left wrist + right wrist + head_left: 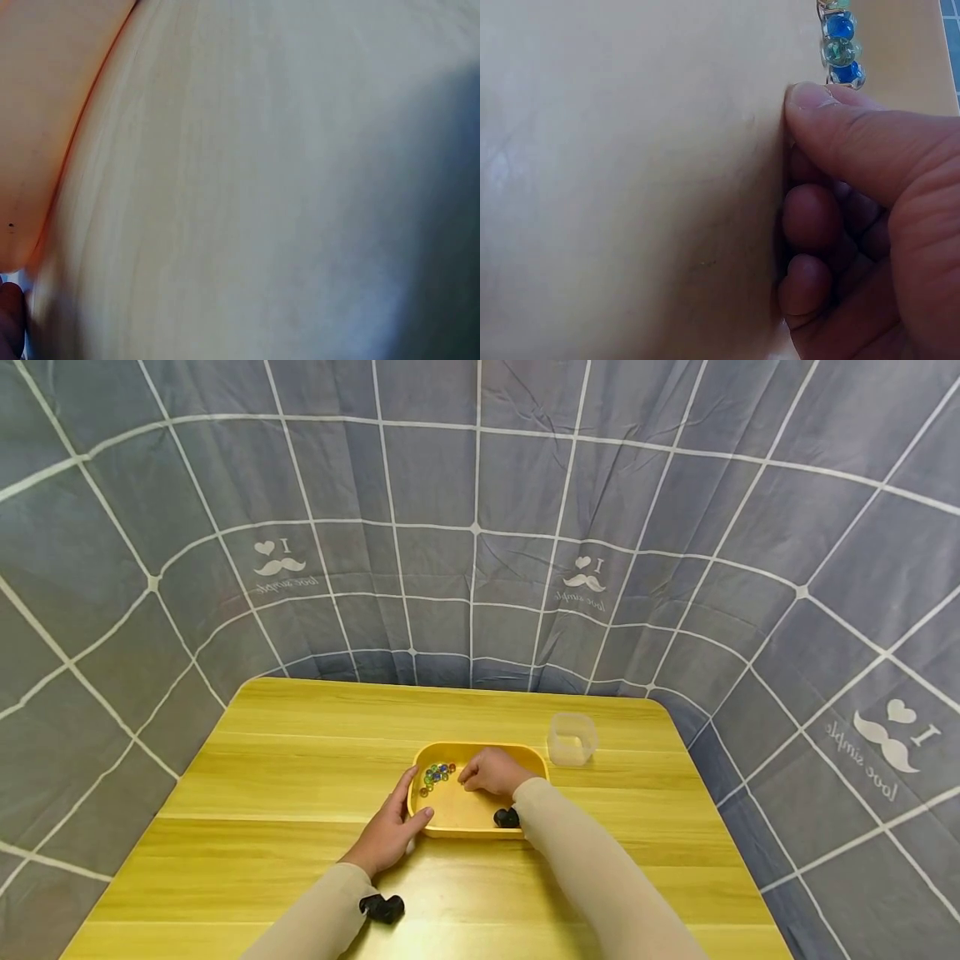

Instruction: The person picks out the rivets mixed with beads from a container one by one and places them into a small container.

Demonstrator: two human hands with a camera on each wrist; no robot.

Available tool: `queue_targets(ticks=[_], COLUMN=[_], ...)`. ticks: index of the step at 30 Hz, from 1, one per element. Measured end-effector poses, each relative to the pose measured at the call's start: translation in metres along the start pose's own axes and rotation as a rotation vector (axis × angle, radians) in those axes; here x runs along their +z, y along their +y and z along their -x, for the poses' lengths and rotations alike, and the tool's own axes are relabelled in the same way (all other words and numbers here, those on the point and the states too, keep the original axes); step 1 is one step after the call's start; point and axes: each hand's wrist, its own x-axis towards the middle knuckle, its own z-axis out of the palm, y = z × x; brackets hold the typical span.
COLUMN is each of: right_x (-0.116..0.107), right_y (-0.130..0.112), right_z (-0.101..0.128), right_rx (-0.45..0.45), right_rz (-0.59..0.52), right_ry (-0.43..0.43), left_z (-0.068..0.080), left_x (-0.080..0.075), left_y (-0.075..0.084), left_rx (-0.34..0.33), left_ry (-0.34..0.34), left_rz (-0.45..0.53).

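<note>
A yellow tray (461,832) lies on the table, with several glass marbles (437,773) grouped at its left end. My left hand (388,831) holds the tray's left front corner, thumb over the rim and fingers along the outer side. In the left wrist view the tray's wall (45,112) and one fingertip (10,319) show at the left edge. Inside the tray, right of the group, my right hand (495,772) pinches thumb against forefinger, apparently on a marble mostly hidden by the fingers. Blue and clear marbles (841,51) show beyond the thumb (840,127) in the right wrist view.
A clear plastic container (572,740) stands on the table just behind and right of the tray. The wooden table (300,777) extends around both. A grey checked curtain (435,560) hangs behind and at both sides. Black wrist cameras (382,908) sit on the sleeves.
</note>
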Motion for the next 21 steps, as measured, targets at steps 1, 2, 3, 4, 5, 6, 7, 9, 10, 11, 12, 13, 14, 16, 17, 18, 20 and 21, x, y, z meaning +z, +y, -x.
queue_targets(ticks=[1, 2, 3, 4, 5, 6, 7, 9, 10, 11, 12, 13, 14, 16, 17, 18, 20, 21], right_x=[0.002, 0.003, 0.005, 0.006, 0.008, 0.009, 0.010, 0.013, 0.015, 0.016, 0.017, 0.018, 0.018, 0.019, 0.020, 0.020, 0.020, 0.020], right_y=[-0.002, -0.003, -0.004, -0.006, -0.007, -0.008, -0.010, -0.011, -0.012, -0.013, -0.015, -0.016, -0.017, -0.021, -0.023, -0.025, -0.025, -0.025], right_z=[0.000, 0.001, 0.001, 0.002, 0.003, 0.003, 0.004, 0.005, 0.006, 0.007, 0.008, 0.008, 0.009, 0.011, 0.012, 0.013, 0.013, 0.014], right_rx=[0.008, 0.013, 0.017, 0.022, 0.023, 0.023, 0.022, 0.020, 0.019, 0.019, 0.020, 0.020, 0.021, 0.022, 0.024, 0.025, 0.022, 0.021], right_rz=[-0.002, -0.005, -0.008, -0.011, -0.011, -0.013, -0.015, -0.032, -0.040, -0.054, -0.069, -0.083, -0.098, -0.126, -0.139, -0.146, -0.152, -0.160], right_ry=[0.001, 0.004, 0.006, 0.008, 0.010, 0.014, 0.016, 0.021, 0.024, 0.024, 0.024, 0.023, 0.022, 0.020, 0.018, 0.017, 0.010, 0.007], left_z=[0.001, 0.002, 0.003, 0.004, 0.005, 0.007, 0.008, 0.010, 0.011, 0.012, 0.013, 0.014, 0.015, 0.017, 0.018, 0.019, 0.019, 0.019], left_x=[-0.001, -0.002, -0.004, -0.005, -0.006, -0.008, -0.009, -0.012, -0.014, -0.015, -0.016, -0.018, -0.019, -0.022, -0.023, -0.025, -0.024, -0.024], left_y=[-0.001, -0.002, -0.003, -0.003, -0.004, -0.005, -0.005, -0.006, -0.007, -0.007, -0.008, -0.008, -0.009, -0.010, -0.011, -0.011, -0.012, -0.012], left_rx=[0.002, 0.003, 0.004, 0.006, 0.009, 0.011, 0.014, 0.017, 0.019, 0.020, 0.020, 0.021, 0.023, 0.027, 0.029, 0.031, 0.033, 0.033], left_ry=[-0.002, -0.004, -0.006, -0.009, -0.012, -0.014, -0.017, -0.023, -0.026, -0.029, -0.033, -0.037, -0.040, -0.048, -0.052, -0.057, -0.055, -0.055], left_rz=[-0.001, -0.002, -0.002, -0.002, -0.001, 0.000, 0.001, 0.005, 0.005, 0.005, 0.006, 0.008, 0.008, 0.011, 0.013, 0.015, 0.016, 0.019])
